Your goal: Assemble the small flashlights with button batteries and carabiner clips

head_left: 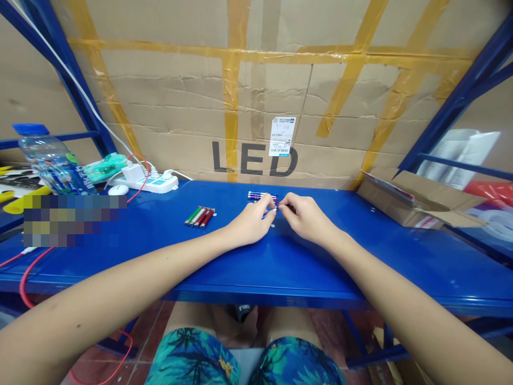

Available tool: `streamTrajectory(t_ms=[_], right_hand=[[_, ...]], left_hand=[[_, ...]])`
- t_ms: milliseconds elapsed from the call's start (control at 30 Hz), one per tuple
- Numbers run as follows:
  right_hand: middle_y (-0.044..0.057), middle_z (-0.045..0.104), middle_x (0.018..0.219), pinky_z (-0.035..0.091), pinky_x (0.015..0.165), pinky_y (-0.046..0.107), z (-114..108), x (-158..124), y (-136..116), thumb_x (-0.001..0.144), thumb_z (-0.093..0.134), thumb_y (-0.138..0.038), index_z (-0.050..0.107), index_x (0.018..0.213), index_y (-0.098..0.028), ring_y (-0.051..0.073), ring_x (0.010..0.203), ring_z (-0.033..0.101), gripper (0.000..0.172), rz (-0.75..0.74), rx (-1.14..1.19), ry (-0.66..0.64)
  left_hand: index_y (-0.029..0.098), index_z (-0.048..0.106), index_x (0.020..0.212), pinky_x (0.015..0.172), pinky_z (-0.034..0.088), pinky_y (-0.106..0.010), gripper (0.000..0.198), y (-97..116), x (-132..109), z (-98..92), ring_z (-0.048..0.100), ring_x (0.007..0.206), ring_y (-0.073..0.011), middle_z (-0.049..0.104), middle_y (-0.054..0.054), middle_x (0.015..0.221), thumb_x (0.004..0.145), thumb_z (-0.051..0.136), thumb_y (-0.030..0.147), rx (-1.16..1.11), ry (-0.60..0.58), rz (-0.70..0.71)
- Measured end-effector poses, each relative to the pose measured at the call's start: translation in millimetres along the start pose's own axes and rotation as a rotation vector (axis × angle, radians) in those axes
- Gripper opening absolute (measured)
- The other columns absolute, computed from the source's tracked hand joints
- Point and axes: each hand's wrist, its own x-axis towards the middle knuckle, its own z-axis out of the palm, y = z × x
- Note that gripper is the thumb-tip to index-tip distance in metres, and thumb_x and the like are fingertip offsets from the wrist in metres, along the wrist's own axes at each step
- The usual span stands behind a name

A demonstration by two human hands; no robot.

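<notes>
Your left hand (252, 222) and right hand (306, 218) meet fingertip to fingertip over the blue shelf (280, 262), both pinched narrow on one small blue pen-like tube (271, 210) held between them. Its long axis runs roughly left to right, from one set of fingertips to the other; which end is which cannot be made out. Both forearms reach straight forward, wrists low near the shelf surface, knuckles up, fingers curled inward. Just beyond your fingertips lies a small cluster of blue tubes (261, 197), lengthwise left to right; the count is too blurred to tell. Well to the left of your left hand lie four tubes (199, 216) side by side, one green, one silver, two red, all angled away from you. Beyond your right hand sits an open cardboard box (417, 203). Far left stand a power strip (154, 183) and a water bottle (52, 160).
</notes>
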Motion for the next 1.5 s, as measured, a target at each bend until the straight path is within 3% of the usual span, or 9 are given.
streamTrajectory(t_ms=[200,367,500,767,900,1100,1333,1433,1500], right_hand=[[0.006,0.066,0.076,0.039,0.064,0.029,-1,0,-2,0.092,0.048,-0.020,0.054,0.081,-0.019,0.018,0.067,0.058,0.013,-0.009,0.010,0.000],[0.003,0.066,0.076,0.041,0.063,0.029,0,1,7,0.093,0.047,-0.023,0.052,0.081,-0.021,0.016,0.066,0.059,0.013,0.093,0.198,-0.059],[-0.001,0.063,0.074,0.043,0.059,0.028,1,2,16,0.089,0.050,-0.022,0.049,0.087,-0.022,0.014,0.062,0.058,0.003,0.132,0.329,-0.134],[-0.001,0.064,0.074,0.048,0.062,0.029,-4,0,12,0.089,0.057,-0.028,0.051,0.096,-0.021,0.016,0.064,0.062,0.012,0.168,0.459,-0.253],[0.003,0.067,0.078,0.050,0.069,0.031,-7,-1,7,0.090,0.059,-0.037,0.056,0.091,-0.020,0.017,0.070,0.064,0.018,0.170,0.508,-0.305],[0.002,0.065,0.070,0.048,0.064,0.031,-6,1,3,0.092,0.055,-0.038,0.055,0.081,-0.019,0.016,0.062,0.061,0.022,0.171,0.473,-0.344],[0.005,0.069,0.079,0.049,0.074,0.033,-5,3,5,0.092,0.056,-0.037,0.065,0.080,-0.017,0.018,0.074,0.063,0.025,0.152,0.525,-0.278],[0.008,0.072,0.089,0.049,0.083,0.036,0,3,2,0.091,0.058,-0.044,0.069,0.084,-0.017,0.021,0.084,0.066,0.030,0.139,0.661,-0.252],[0.007,0.071,0.081,0.049,0.082,0.036,5,4,0,0.090,0.060,-0.046,0.067,0.080,-0.016,0.020,0.080,0.065,0.032,0.154,0.784,-0.250]], left_hand=[[0.023,0.049,0.092,0.059,0.032,-0.028,0.004,-5,2,-1.0,0.051,0.058,-0.0161,0.052,0.004,0.060,0.095,0.046,0.026,0.052,0.024,-0.022],[0.023,0.049,0.094,0.061,0.033,-0.028,0.006,-9,3,-2.0,0.053,0.061,-0.0173,0.054,0.003,0.063,0.095,0.045,0.027,0.063,0.007,-0.008],[0.023,0.049,0.097,0.065,0.037,-0.030,0.008,-11,2,-4.5,0.058,0.070,-0.0191,0.059,0.001,0.072,0.096,0.046,0.029,0.061,-0.022,0.039],[0.022,0.050,0.098,0.075,0.042,-0.032,0.012,-9,3,-12.5,0.061,0.086,-0.0202,0.064,-0.001,0.091,0.091,0.058,0.029,0.045,-0.045,0.127],[0.022,0.050,0.092,0.077,0.044,-0.031,0.012,-10,5,-13.9,0.059,0.086,-0.0189,0.062,0.000,0.090,0.090,0.061,0.027,0.037,-0.018,0.188],[0.020,0.051,0.096,0.082,0.049,-0.035,0.012,-10,6,-14.2,0.056,0.091,-0.0193,0.054,-0.006,0.104,0.087,0.056,0.014,0.080,0.024,0.262],[0.019,0.058,0.096,0.089,0.049,-0.038,0.013,-12,11,-19.8,0.060,0.097,-0.0204,0.064,-0.006,0.101,0.085,0.062,0.012,-0.021,0.103,0.256],[0.019,0.062,0.095,0.089,0.048,-0.038,0.016,-8,10,-22.9,0.060,0.097,-0.0202,0.065,-0.004,0.097,0.082,0.066,0.011,-0.026,0.157,0.292],[0.019,0.064,0.094,0.090,0.048,-0.038,0.015,-7,10,-24.2,0.061,0.096,-0.0195,0.066,-0.004,0.097,0.082,0.067,0.012,-0.051,0.162,0.317]])
